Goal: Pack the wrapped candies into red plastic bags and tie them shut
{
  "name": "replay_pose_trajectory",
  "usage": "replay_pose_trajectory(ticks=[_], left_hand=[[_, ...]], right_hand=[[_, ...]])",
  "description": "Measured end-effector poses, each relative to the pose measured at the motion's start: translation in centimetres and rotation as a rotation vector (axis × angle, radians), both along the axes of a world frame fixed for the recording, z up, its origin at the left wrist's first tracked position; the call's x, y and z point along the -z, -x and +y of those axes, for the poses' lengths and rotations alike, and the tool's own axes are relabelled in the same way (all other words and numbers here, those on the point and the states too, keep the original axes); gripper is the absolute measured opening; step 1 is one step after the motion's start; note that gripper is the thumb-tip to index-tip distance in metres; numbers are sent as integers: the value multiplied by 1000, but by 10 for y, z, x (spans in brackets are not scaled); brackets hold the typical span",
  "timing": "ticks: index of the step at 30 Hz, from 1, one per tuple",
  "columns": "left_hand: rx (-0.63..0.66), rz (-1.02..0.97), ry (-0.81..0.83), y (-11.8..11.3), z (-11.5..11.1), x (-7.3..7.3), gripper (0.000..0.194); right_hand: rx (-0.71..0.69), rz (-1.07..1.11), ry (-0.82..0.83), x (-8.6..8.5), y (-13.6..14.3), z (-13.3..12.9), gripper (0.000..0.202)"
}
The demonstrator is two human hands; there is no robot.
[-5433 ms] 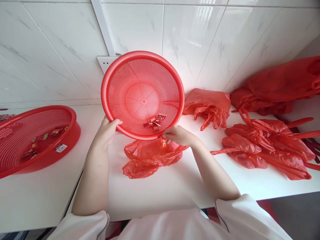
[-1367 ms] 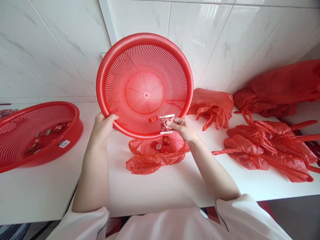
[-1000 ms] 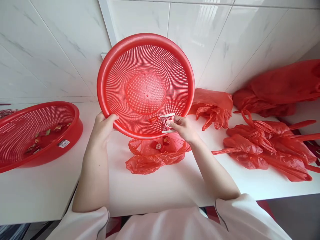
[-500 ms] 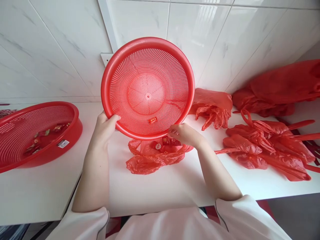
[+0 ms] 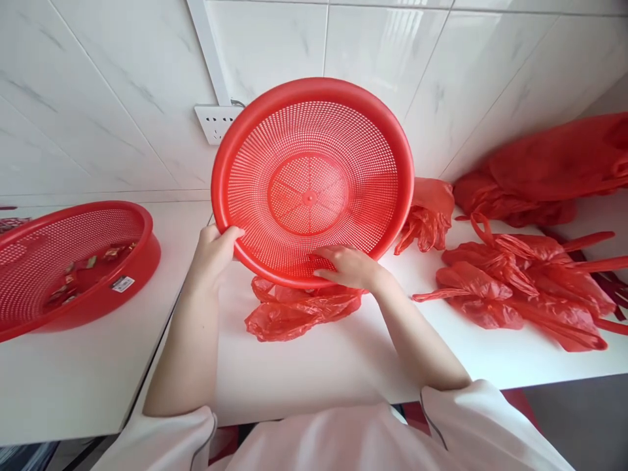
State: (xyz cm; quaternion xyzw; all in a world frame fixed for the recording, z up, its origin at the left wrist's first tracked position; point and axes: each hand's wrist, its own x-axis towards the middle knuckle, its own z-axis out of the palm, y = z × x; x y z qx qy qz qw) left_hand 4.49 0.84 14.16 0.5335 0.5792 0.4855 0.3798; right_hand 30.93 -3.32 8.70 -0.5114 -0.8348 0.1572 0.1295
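Note:
A red perforated plastic basket (image 5: 314,124) is held tilted above the table, its inside facing me. My left hand (image 5: 214,255) is shut on its lower left rim, thumb over the edge. My right hand (image 5: 349,267) reaches over the lower rim into the basket, fingers stretched out along the inner wall and nothing visible in them. Directly beneath the basket lies an open red plastic bag (image 5: 299,315), its mouth partly hidden by the rim.
At the left stands another red basket (image 5: 142,252) with several small wrapped packets (image 5: 93,265). Several tied red bags (image 5: 520,281) lie at the right, a folded red bag stack (image 5: 432,206) behind. A socket (image 5: 212,124) is on the tiled wall.
The basket has moved right and slightly down. My right hand has gone from the rim's lower edge to inside the basket. The small red packet there is no longer visible.

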Motion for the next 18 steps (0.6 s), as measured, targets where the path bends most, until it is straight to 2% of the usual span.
replay_pose_trajectory(ticks=[2, 4, 6, 10, 14, 18], left_hand=[[23, -49, -1, 5, 6, 3, 11], [8, -68, -4, 10, 11, 6, 10], [-13, -75, 2, 14, 16, 8, 11], [-51, -84, 22, 21, 21, 8, 16], [-94, -106, 11, 30, 25, 6, 20], [-104, -112, -8, 36, 26, 6, 19]], right_hand=[[-82, 57, 29, -7, -6, -2, 52], [-136, 129, 63, -12, -11, -2, 44], [-132, 207, 57, -15, -15, -2, 32], [-132, 340, -13, -23, -22, -5, 29], [-145, 299, 33, -29, -31, -8, 27], [-39, 196, 194, -22, -33, -3, 17]])
